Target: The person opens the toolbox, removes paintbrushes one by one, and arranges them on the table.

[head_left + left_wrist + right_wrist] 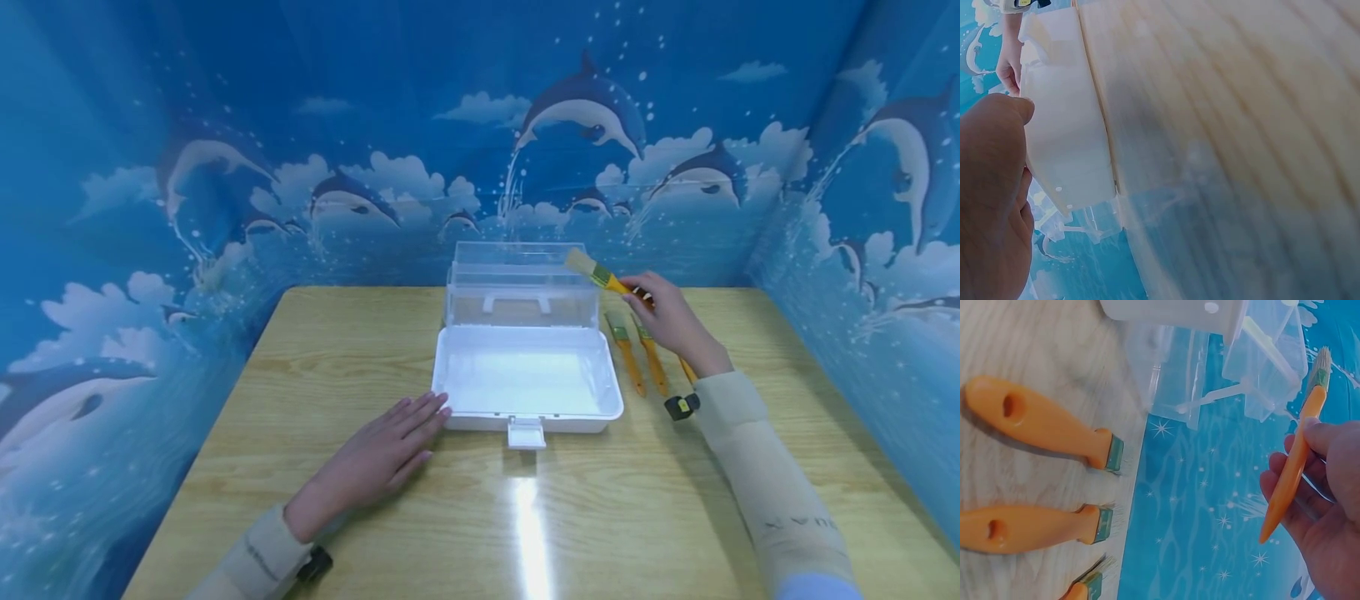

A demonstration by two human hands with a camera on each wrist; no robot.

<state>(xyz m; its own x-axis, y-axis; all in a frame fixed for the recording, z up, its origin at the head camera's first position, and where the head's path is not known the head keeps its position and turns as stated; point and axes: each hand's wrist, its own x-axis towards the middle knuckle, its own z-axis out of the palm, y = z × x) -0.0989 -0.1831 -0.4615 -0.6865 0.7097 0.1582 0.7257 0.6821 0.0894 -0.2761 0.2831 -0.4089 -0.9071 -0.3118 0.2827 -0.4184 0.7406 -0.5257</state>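
Note:
A white plastic box (525, 379) with its clear lid (517, 304) raised stands in the middle of the table; its inside looks bare. My right hand (670, 315) holds a paintbrush (600, 272) above the table, to the right of the lid, with the pale bristles pointing up and left. In the right wrist view, thumb and fingers pinch the orange handle (1289, 478). My left hand (378, 454) lies with extended fingers against the box's front left corner, its fingertips touching the rim. The left wrist view shows the thumb by the box's white side (1069, 119).
Three more paintbrushes lie right of the box: one nearest it (1041, 422), another beside it (1029, 528), and a third (1088, 584) partly out of view. A latch (527, 433) hangs at the box's front. A dolphin-print curtain (375, 125) surrounds the wooden table (337, 350).

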